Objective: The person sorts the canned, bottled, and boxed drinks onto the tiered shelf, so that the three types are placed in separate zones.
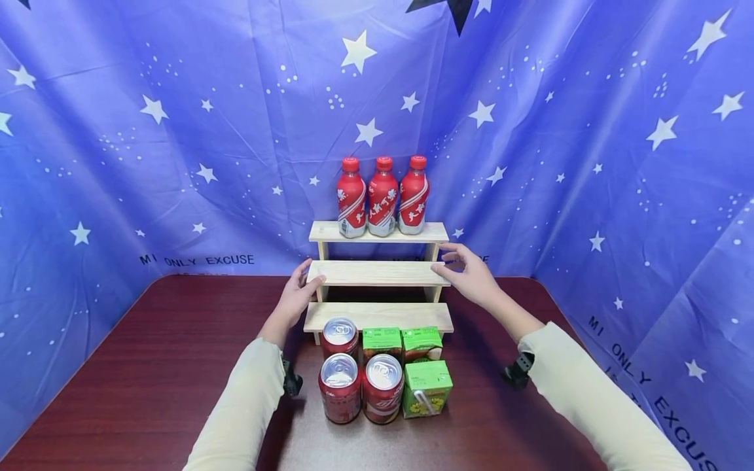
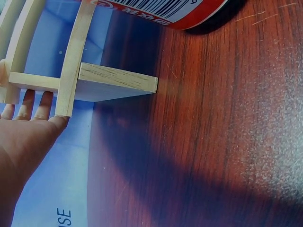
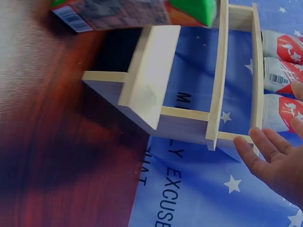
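A three-step wooden rack (image 1: 379,273) stands on the table. My left hand (image 1: 296,294) holds the left end of its middle shelf, thumb over the board; in the left wrist view, that hand's fingers (image 2: 45,105) lie against the side support. At the right end of that shelf is my right hand (image 1: 468,275), fingers spread, thumb over the board's corner. The right wrist view has the same fingers (image 3: 265,146) loosely extended beside the rack's end. Three red-and-white drink bottles (image 1: 383,199) stand upright on the top shelf.
Before the bottom shelf (image 1: 377,316) stand three red soda cans (image 1: 384,389) and three green drink cartons (image 1: 427,389), the front one with a straw on its side. They sit on a dark red wood-grain table (image 1: 177,366). A blue star-patterned curtain (image 1: 235,131) hangs behind.
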